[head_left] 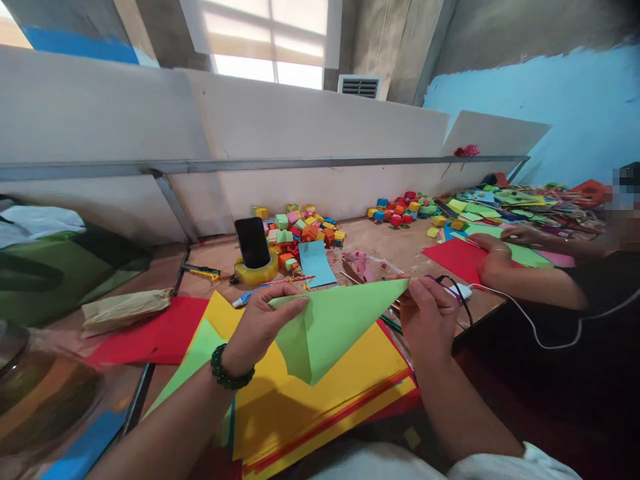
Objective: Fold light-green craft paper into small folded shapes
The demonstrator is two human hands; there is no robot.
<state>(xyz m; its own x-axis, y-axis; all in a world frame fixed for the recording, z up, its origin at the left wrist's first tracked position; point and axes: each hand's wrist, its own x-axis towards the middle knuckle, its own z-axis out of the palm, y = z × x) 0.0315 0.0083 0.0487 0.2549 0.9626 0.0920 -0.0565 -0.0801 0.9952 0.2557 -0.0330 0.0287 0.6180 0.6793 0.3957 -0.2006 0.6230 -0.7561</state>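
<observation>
A light green sheet of paper (335, 327), folded to a pointed shape, is held up between both hands. My left hand (267, 323), with a dark green bead bracelet (231, 368) at the wrist, pinches its left top edge between thumb and fingers. At the sharp right corner, my right hand (430, 313) closes thumb and fingertips on the paper. Beneath it lies a stack of yellow and red paper (320, 417) at the table's near edge. Another green sheet (193, 367) shows under my left forearm.
Behind the stack stand a phone (253, 241) on a tape roll (257, 267), folded paper cubes (305, 227) and a blue sheet (317, 263). A yellow cutter (203, 271) lies left. A co-worker's hands (493, 250) handle paper at right, near a white cable (525, 320).
</observation>
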